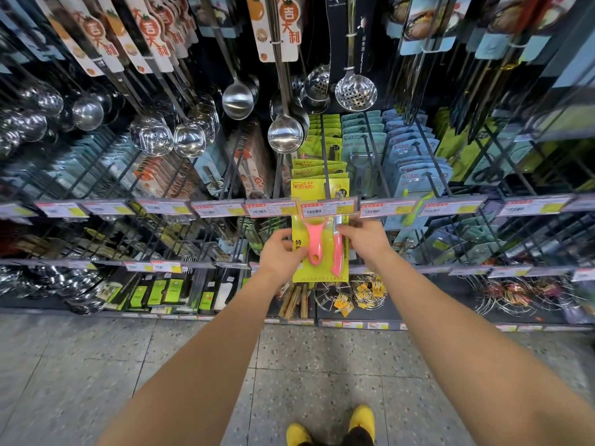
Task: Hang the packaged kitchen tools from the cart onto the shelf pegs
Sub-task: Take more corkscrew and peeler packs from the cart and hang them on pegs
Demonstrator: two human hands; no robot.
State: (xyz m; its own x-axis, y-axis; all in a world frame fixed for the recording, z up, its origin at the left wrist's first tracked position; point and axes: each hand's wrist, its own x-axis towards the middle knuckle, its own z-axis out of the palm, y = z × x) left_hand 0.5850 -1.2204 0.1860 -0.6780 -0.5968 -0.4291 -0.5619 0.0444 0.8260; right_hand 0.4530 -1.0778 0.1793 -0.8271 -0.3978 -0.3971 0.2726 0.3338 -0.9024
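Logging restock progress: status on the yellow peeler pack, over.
Left hand and right hand both gripping yellow peeler pack. Pack's top up at the peg, behind the price label. Matching packs already crowd that peg.

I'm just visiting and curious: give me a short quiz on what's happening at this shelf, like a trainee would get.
1. True or false: the left hand and right hand both hold the yellow package.
2. The peeler and knife sealed in it are: A green, B pink, C blue?
3. Fill in: shiny steel ____ hang above the yellow packs on the shelf.
Key: 1 true; 2 B; 3 ladles.
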